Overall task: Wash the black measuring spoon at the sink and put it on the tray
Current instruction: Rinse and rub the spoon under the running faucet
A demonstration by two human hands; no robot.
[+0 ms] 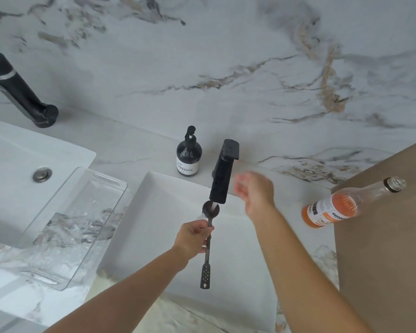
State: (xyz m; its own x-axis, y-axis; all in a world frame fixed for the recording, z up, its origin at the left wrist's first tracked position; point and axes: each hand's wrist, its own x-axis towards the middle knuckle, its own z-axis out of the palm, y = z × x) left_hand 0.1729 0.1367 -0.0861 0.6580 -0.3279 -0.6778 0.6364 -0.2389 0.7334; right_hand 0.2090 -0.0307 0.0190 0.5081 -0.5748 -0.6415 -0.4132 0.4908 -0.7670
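Note:
My left hand (194,237) grips the black measuring spoon (207,258) by its handle over the white sink (154,212). The spoon's bowl sits right under the spout of the black faucet (222,171), and water runs into it. The perforated end of the handle points toward me. My right hand (253,192) hovers blurred just right of the faucet, fingers apart, holding nothing. The clear tray (82,222) lies on the counter left of the sink, partly over a second basin.
A dark soap pump bottle (189,156) stands behind the sink. An orange drink bottle (334,209) lies on the counter at right, beside a brown panel (382,248). A second white basin (22,164) with its black faucet (17,90) is at left.

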